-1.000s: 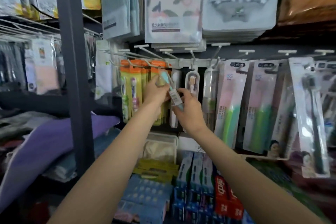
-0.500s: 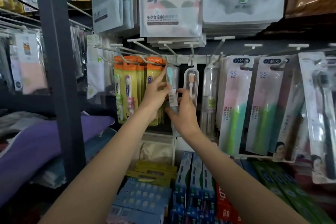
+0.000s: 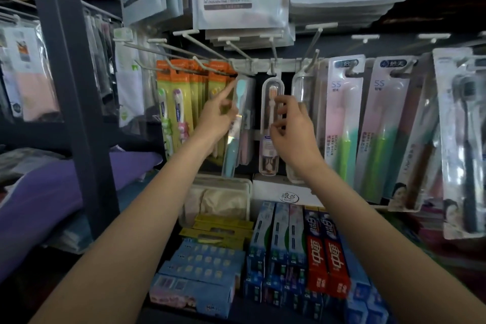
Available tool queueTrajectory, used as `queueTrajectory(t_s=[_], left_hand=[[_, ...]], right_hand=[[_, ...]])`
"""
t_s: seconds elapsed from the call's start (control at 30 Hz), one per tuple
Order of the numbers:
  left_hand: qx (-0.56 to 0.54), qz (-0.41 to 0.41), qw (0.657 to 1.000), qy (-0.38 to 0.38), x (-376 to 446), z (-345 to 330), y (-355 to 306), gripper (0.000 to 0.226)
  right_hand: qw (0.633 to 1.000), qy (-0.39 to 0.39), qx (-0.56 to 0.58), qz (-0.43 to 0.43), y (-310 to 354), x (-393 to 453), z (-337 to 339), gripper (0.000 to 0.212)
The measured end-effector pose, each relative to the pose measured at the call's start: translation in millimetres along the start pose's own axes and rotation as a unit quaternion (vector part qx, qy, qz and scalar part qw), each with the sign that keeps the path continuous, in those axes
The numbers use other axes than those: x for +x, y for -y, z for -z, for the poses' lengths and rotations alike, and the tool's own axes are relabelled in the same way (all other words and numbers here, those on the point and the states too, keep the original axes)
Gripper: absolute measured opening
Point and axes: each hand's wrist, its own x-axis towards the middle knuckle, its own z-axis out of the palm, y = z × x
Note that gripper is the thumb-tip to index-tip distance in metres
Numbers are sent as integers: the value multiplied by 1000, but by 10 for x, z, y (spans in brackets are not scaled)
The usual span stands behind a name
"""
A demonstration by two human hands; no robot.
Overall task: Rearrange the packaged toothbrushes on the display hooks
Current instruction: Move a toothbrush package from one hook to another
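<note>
Teal toothbrush pack [image 3: 234, 123]: hangs in a clear sleeve from a white hook, just right of the left hand and well left of the right hand; a pink brush pack hangs close behind it.
Clear case [image 3: 272, 123]: a rounded see-through tube on the next hook, holding a pale orange brush; it hangs directly in front of the right hand's fingertips.
Second clear case [image 3: 302, 92]: just right of the right hand, its contents too blurred to tell.
Orange-topped packs [image 3: 178, 102]: a row of yellow cards with children's brushes inside, hanging just left of the left hand.
Pink-and-green packs [image 3: 342, 123]: tall cards, each with one brush, to the right of the right hand.
Left hand [image 3: 218, 116]: index finger straight and pointing up toward the hook above the teal pack, other fingers loosely bent; it lies against the sleeve's left edge and grips nothing that I can see.
Right hand [image 3: 292, 129]: fingers loosely curled and spread, tips at the clear case's right edge; whether they touch it cannot be told, and nothing is clasped.
Toothpaste boxes [image 3: 326, 252]: blue and red cartons stacked below both wrists.
</note>
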Motion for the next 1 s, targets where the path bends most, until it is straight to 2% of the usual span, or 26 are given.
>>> queueTrajectory(t_s=[0.07, 0.2, 0.3, 0.5, 0.7, 0.8, 0.87, 0.93, 1.0], left_hand=[[40, -11, 998, -47, -15, -25, 15, 55], [106, -77, 969, -209, -262, -216, -22, 45], [86, -160, 951, -249, -490, -410, -200, 35], [48, -277, 932, -227, -649, -895, -695, 29], [85, -345, 923, -150, -774, -1669, -1160, 37], [137, -363, 914, -120, -816, -2028, -1345, 40], [184, -389, 897, -99, -826, -2239, -1417, 39], [224, -415, 879, -72, -852, -2430, -1468, 38], [286, -428, 855, -57, -888, -2604, -1515, 40]], right_hand=[[1000, -11, -6, 21, 35, -32, 135, 52], [998, -34, -17, 44, 83, -138, 509, 50], [995, -59, -13, 75, 114, -237, 852, 42], [988, -125, -5, 90, -70, -428, 1673, 35], [966, -223, -127, 14, -750, -593, 2516, 31], [949, -254, -183, -46, -1125, -670, 2816, 36], [945, -251, -194, -87, -1385, -701, 2927, 40], [949, -213, -191, -134, -1596, -719, 2955, 43], [962, -179, -145, -149, -1751, -752, 2931, 48]])
